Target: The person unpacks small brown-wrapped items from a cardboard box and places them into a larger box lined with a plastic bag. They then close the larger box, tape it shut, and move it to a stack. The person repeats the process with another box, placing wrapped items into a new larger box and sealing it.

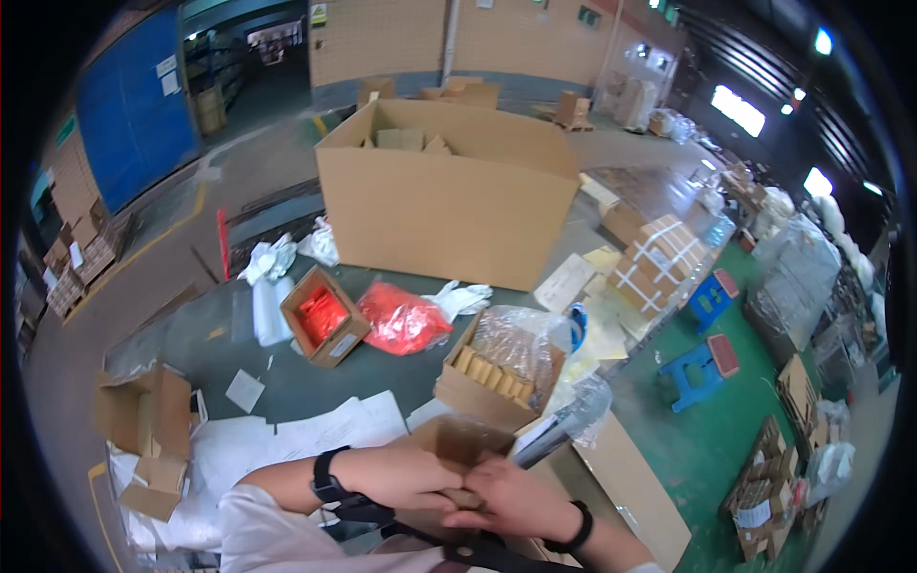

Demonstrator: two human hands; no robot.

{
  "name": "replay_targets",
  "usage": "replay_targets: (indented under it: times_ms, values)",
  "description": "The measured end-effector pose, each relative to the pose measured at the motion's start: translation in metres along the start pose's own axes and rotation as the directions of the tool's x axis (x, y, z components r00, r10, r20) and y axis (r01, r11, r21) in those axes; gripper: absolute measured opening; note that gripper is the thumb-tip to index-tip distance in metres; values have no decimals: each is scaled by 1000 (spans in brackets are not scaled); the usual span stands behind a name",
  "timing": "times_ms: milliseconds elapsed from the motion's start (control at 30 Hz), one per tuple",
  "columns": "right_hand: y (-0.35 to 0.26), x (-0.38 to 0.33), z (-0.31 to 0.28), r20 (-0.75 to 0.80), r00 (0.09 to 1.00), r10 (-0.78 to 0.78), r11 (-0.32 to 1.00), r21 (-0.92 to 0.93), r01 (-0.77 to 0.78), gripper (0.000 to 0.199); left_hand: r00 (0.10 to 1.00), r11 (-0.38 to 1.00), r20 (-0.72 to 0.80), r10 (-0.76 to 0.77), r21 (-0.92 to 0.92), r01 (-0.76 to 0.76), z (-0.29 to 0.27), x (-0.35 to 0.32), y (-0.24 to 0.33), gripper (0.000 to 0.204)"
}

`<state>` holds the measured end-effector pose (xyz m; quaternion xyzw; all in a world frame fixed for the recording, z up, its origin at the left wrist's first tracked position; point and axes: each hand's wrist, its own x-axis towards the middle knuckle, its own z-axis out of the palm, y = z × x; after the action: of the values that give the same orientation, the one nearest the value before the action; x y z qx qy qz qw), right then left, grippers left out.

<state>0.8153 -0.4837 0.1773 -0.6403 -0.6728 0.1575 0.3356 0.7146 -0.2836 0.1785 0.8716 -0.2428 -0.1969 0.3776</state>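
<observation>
Both hands meet at the near edge of the worktop [220,344], low centre of the head view. Left hand [406,477] curled, fingers closed over the near rim of a small open brown carton [457,441]; black watch on that wrist. Right hand [516,498] also curled, fingers pinching the same carton's near flap from the other side, black band on the wrist. Hands touch each other over the carton. Carton mouth faces up and away; inside is dark, contents not readable. Just right of it lies a long clear-wrapped roll [564,420], tilted. Just behind it is an open box of tan packets [492,372] lined with clear plastic. Further back: red plastic bag [401,320], small open box with red contents [325,317], white gloves [463,298] beside the bag. Large open cardboard box [449,196] stands at the far side of the worktop. White paper sheets [315,430] lie left of the hands, folded cartons [148,420] at far left. Right of the worktop, on the green floor, two blue stools [702,363] and a strapped brown case [659,263].
</observation>
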Motion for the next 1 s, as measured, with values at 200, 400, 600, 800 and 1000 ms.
replay_targets:
  times_ms: [200, 400, 600, 800, 1000]
  values:
    - [3, -87, 49, -145, 975, 166, 957, 261, -124, 32, 933, 748, -48, -356, -613, 253, 70, -51, 13, 36]
    - [15, -126, 56, -246, 754, 609, 395, 919, -20, 29, 989, 986, -143, -29, -165, 5, 57, -76, 17, 48]
    - [-27, -135, 50, -466, 844, 267, 889, 456, -29, 34, 996, 916, 54, -73, -392, 88, 129, -7, 74, 29]
    - [-92, -168, 84, -110, 993, 43, 999, -3, -43, 45, 998, 974, 37, 52, -223, -43, 166, -28, 97, 28]
    - [-85, -137, 111, -556, 830, 39, 995, -52, -82, 48, 968, 882, 95, -234, -397, 252, 142, -67, 73, 25]
